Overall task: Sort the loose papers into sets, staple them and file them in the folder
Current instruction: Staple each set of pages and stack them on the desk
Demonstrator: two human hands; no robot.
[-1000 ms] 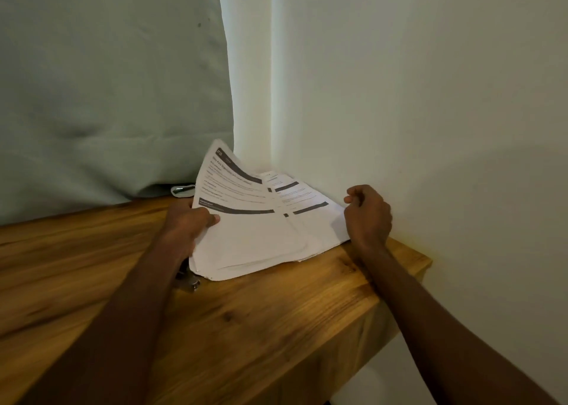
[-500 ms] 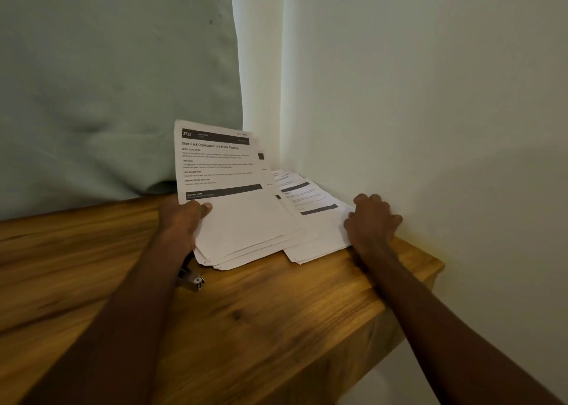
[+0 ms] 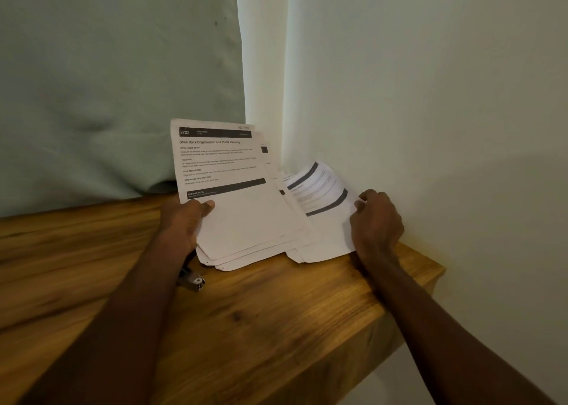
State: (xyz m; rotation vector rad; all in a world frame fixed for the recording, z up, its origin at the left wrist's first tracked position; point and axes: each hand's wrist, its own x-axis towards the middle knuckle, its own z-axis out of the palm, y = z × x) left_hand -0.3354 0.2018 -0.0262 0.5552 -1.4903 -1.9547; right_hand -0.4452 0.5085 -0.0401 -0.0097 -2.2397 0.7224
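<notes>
Left hand [image 3: 184,220] gripping tilted paper stack [image 3: 242,220], frame centre. Right hand [image 3: 376,223] pinching curled sheets [image 3: 322,208] beside wall [image 3: 430,97]. Stapler [image 3: 192,280] under left wrist on wooden table [image 3: 276,328].

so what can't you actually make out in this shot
- Stapler, head view: only a metal tip shows; the left arm and the left stack cover the rest.
- Right stack: its print is blurred and too small to read; the right hand hides its right edge.
- Left hand: its fingers are behind the sheets.
- Folder: none in view.
</notes>
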